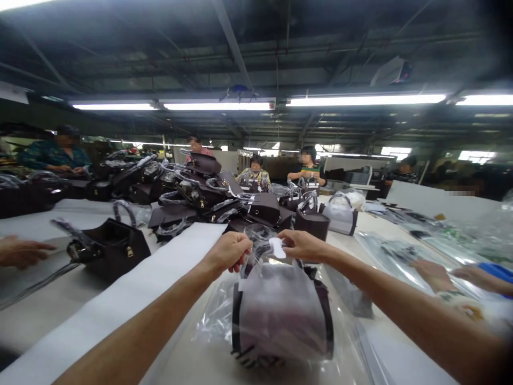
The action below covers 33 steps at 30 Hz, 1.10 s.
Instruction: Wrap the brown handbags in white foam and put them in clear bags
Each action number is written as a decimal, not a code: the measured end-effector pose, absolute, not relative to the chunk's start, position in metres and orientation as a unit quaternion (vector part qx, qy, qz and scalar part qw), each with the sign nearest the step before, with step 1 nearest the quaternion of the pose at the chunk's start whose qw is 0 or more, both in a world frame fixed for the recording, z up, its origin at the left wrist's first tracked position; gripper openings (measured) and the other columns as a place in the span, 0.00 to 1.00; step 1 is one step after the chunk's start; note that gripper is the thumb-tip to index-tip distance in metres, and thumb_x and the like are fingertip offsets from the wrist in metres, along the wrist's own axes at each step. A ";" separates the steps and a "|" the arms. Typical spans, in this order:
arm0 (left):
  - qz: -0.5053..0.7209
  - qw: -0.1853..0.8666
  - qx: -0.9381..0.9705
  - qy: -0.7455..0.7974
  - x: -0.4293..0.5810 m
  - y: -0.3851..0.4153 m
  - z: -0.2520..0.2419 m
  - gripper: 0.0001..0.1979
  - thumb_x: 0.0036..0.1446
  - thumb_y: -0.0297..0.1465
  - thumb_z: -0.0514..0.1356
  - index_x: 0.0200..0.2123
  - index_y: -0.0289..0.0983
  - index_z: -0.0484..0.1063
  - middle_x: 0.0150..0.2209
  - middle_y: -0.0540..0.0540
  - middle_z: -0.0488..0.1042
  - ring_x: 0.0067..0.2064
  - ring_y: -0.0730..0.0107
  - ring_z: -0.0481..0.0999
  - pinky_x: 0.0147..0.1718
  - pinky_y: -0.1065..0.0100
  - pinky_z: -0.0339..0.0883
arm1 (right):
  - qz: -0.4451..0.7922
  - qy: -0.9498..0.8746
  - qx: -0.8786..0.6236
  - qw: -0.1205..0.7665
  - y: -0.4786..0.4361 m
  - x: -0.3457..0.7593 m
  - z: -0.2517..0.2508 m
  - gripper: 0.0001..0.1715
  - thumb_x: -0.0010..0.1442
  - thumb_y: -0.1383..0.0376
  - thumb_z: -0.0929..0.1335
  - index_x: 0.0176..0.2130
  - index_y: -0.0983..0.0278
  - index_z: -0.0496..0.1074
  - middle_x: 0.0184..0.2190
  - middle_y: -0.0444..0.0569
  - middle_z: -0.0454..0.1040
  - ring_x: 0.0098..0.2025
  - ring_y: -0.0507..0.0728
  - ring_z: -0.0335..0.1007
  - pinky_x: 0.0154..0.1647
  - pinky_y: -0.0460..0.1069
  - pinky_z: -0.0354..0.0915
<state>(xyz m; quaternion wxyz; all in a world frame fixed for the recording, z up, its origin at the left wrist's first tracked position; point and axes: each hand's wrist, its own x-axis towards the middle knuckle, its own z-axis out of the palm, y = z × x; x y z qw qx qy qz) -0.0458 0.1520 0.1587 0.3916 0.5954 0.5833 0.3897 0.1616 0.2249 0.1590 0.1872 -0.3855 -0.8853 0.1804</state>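
Note:
In front of me stands a dark handbag (pixel 282 315), its face covered by a whitish translucent sheet and clear plastic around it. At its top, on the left, my left hand (pixel 232 251) is closed in a pinch; what lies between the fingertips is too fine to make out. Opposite it, my right hand (pixel 302 246) has its fingers closed at the edge of a white tag (pixel 277 247), beside the plastic-wrapped handles. Loose clear plastic (pixel 218 321) spreads on the table to the left of this handbag.
A pile of dark handbags (pixel 204 187) fills the table ahead. Another dark handbag (pixel 114 246) stands left, past a long white sheet (pixel 160 272). Other people's hands show at left (pixel 24 252) and right (pixel 435 275), the latter over clear plastic bags (pixel 385 251).

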 end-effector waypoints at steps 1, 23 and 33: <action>0.393 0.394 0.595 0.580 -0.046 0.150 0.160 0.09 0.47 0.34 0.52 0.20 0.35 0.63 0.12 0.56 0.62 0.10 0.80 0.60 0.08 0.79 0.46 | 0.200 -0.885 -0.382 0.178 0.233 0.157 0.152 0.08 0.49 0.64 0.67 0.30 0.67 0.70 0.22 0.43 0.69 0.24 0.50 0.62 0.25 0.43 0.56; 0.116 -0.253 0.948 0.155 0.053 0.106 0.133 0.07 0.54 0.30 0.57 0.25 0.36 0.68 0.24 0.48 0.72 0.30 0.68 0.70 0.48 0.57 0.60 | 0.179 -0.748 -0.502 0.395 0.239 0.182 0.166 0.16 0.57 0.56 0.62 0.28 0.66 0.66 0.14 0.39 0.59 0.13 0.47 0.57 0.15 0.42 0.55; 0.163 -0.092 0.973 0.138 0.055 0.104 0.221 0.17 0.60 0.35 0.52 0.22 0.34 0.68 0.20 0.51 0.67 0.21 0.79 0.61 0.22 0.72 0.52 | -0.056 -0.795 -0.474 0.374 0.203 0.179 0.192 0.13 0.55 0.56 0.64 0.29 0.65 0.67 0.20 0.45 0.66 0.24 0.52 0.58 0.26 0.46 0.49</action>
